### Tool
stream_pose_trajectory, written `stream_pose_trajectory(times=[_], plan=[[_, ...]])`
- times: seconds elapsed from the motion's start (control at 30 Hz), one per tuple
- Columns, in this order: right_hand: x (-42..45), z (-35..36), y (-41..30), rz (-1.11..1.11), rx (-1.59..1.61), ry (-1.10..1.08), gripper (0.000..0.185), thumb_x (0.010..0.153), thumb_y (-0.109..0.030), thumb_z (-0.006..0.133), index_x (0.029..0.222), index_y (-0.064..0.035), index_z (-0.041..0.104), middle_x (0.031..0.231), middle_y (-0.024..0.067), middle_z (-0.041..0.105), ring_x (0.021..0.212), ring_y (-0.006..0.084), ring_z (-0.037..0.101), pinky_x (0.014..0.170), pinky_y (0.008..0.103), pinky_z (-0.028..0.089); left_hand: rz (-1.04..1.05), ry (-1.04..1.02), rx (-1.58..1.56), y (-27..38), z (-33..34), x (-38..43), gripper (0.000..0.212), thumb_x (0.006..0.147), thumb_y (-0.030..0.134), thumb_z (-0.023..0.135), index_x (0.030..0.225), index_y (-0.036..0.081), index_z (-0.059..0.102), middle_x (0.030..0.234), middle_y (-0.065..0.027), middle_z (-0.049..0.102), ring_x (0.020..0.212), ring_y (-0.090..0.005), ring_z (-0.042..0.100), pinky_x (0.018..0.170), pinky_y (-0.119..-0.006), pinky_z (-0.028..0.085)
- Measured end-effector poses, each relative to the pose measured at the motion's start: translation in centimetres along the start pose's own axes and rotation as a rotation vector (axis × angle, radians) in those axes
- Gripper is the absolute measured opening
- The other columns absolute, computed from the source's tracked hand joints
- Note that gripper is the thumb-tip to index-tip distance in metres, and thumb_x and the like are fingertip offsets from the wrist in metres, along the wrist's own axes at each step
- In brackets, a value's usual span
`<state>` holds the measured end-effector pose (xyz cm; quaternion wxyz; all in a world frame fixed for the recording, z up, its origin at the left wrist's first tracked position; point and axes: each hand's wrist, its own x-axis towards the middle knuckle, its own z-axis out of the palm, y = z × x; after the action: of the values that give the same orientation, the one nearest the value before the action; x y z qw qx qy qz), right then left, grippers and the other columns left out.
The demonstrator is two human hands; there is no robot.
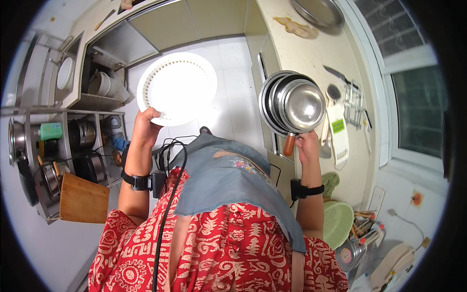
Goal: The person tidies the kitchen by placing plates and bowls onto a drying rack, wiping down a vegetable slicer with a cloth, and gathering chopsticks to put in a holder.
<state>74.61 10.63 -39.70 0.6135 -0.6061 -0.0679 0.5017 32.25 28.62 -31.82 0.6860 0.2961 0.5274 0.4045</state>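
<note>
My left hand [146,126] grips the near rim of a large white plate [178,87] with a patterned border, held out over the floor. In my right hand [308,146] is a nested stack of metal bowls [271,98] with a small steel pan [304,106] on top, held by the near edge of the stack beside the countertop. The pan's wooden handle [289,144] points towards me, just left of my right fingers. Most of those fingers are hidden under the stack.
Along the right countertop [292,43] lie a knife [339,75], a brush [333,92], a white grater [338,131] and a green basket [337,222]. An open cabinet [105,82] holding white dishes is at upper left. Below it are pot shelves [67,120] and a wooden board [84,197].
</note>
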Motion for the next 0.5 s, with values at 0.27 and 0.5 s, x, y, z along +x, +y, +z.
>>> stream_pose_trajectory(times=[0.27, 0.5], plan=[[2.8, 3.8, -4.7, 0.143, -0.043, -0.204, 0.018, 0.080, 0.005, 0.045, 0.094, -0.0027, 0.053, 0.078, 0.0014, 0.054, 0.054, 0.0060, 0.040, 0.044, 0.0209, 0.028, 0.104, 0.149, 0.086, 2.9, -1.2, -2.4, 0.068, 0.063, 0.006, 0.053, 0.130, -0.007, 0.043, 0.113, -0.0167, 0.060, 0.095, -0.0239, 0.064, 0.078, -0.032, 0.054], [5.2, 8.7, -6.1, 0.079, -0.040, -0.425, 0.013, 0.077, 0.005, 0.044, 0.087, 0.0005, 0.053, 0.073, 0.0060, 0.054, 0.050, 0.0082, 0.040, 0.042, 0.0221, 0.031, 0.241, 0.195, 0.127, 3.0, -2.2, -6.5, 0.069, 0.062, 0.006, 0.053, 0.130, -0.006, 0.044, 0.112, -0.0133, 0.061, 0.095, -0.0228, 0.063, 0.080, -0.031, 0.052]])
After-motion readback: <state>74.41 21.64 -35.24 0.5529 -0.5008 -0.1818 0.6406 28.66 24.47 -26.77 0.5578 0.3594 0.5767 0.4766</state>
